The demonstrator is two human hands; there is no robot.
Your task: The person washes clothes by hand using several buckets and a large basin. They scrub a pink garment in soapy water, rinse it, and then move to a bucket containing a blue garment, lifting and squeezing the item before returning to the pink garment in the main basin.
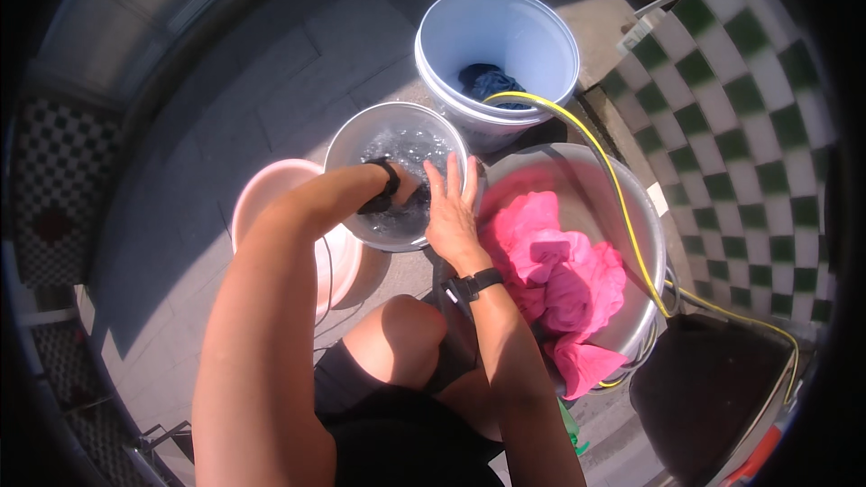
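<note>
My left hand [404, 188] reaches into a bucket of water [338, 142], its fingers hidden under the rippling surface. Something dark shows in the water beside it; what it is I cannot tell. With fingers spread, my right hand [452, 213] rests against the right rim of this bucket. To the right, bunched pink cloth [568, 270] lies in a large metal basin [643, 216], one end hanging over the near edge. Behind stands a tall white bucket [433, 74] with dark blue cloth [497, 84] inside. A yellow-striped hose [612, 179] runs over its rim.
A pink bucket [254, 199] with a wire handle stands at the left, partly behind my left arm. A dark flat-topped object [703, 385] is at the lower right. A green-and-white tiled wall [758, 149] rises on the right. Paving [284, 88] stretches to the left.
</note>
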